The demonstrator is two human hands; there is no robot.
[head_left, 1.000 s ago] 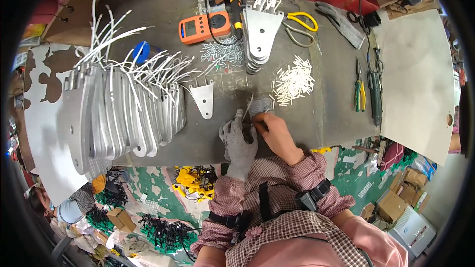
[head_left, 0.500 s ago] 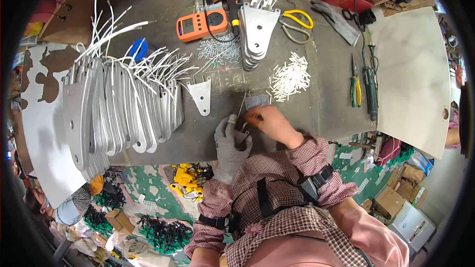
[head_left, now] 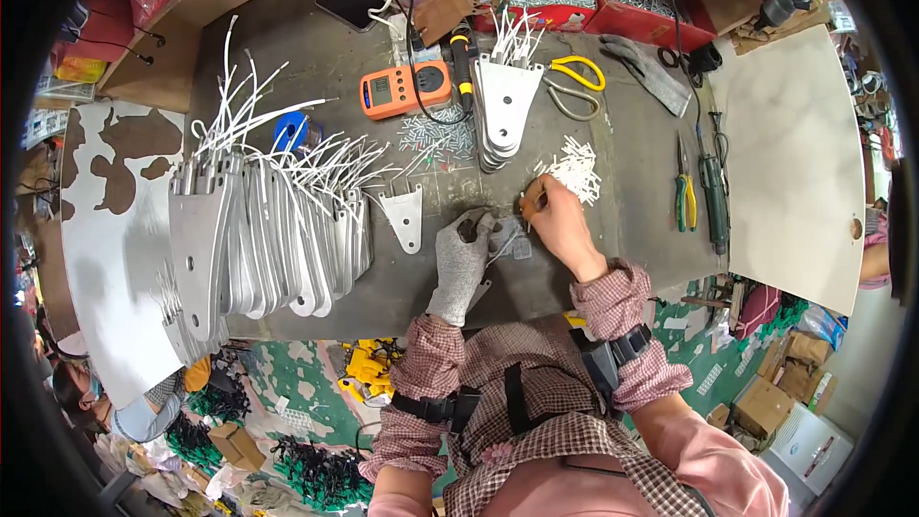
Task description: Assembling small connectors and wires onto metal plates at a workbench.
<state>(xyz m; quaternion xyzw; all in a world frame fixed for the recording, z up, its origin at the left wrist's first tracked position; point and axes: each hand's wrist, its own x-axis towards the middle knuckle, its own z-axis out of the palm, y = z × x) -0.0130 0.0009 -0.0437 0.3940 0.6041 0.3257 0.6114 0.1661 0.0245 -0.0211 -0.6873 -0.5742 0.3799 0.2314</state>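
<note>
My left hand (head_left: pixel 463 263), in a grey glove, is closed with thumb and fingers pinched on a thin white wire (head_left: pixel 504 243). Below that hand, part of a grey metal plate (head_left: pixel 481 293) shows near the table edge; most of it is hidden. My bare right hand (head_left: pixel 565 228) is at the near edge of a pile of short white tubes (head_left: pixel 576 170). Its thumb and forefinger are pressed together, and what lies between them is too small to make out. A small grey pad (head_left: pixel 521 248) lies between my hands. A single tapered metal plate (head_left: pixel 402 220) rests left of them.
A long row of metal plates with white wires (head_left: pixel 258 239) fills the left. Beyond my hands are stacked plates (head_left: pixel 505 101), an orange meter (head_left: pixel 407 89), loose screws (head_left: pixel 436 137) and yellow-handled scissors (head_left: pixel 577 74). Pliers (head_left: pixel 685 191) and an electric screwdriver (head_left: pixel 714 191) lie right.
My right hand has moved away from the left, up and right to the white tubes. My left hand has shifted slightly forward. The whole view has tilted a little.
</note>
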